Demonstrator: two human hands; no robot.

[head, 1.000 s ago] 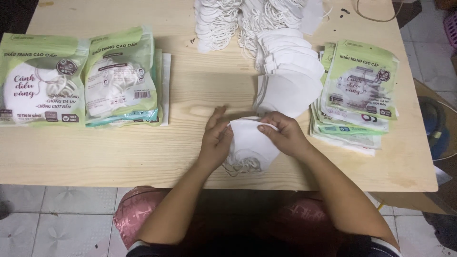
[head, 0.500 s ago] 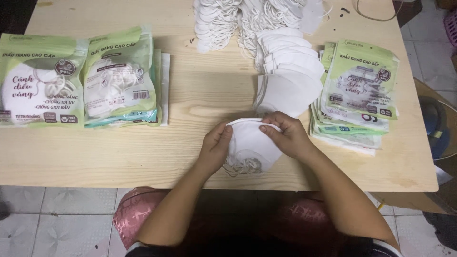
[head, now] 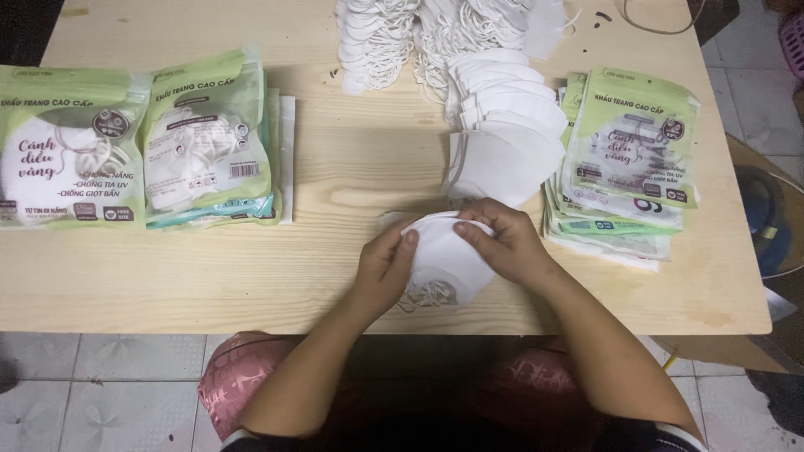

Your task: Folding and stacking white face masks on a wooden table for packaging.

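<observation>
A folded white face mask [head: 441, 255] lies near the front edge of the wooden table [head: 167, 268], its ear loops bunched at the bottom. My left hand [head: 383, 266] grips its left side, with the thumb on the top edge. My right hand [head: 505, 243] pinches its upper right edge. Just behind my hands a fanned stack of white masks [head: 502, 134] runs toward the back of the table.
Two filled green-and-clear mask packets [head: 134, 138] lie at the left. A pile of flat empty green packets [head: 624, 159] sits at the right. Loose masks with tangled ear loops [head: 419, 33] are heaped at the back. Tiled floor lies below the table edge.
Both hands have shifted slightly on the mask, fingers drawing together along its top edge. The mask stays in the same place.
</observation>
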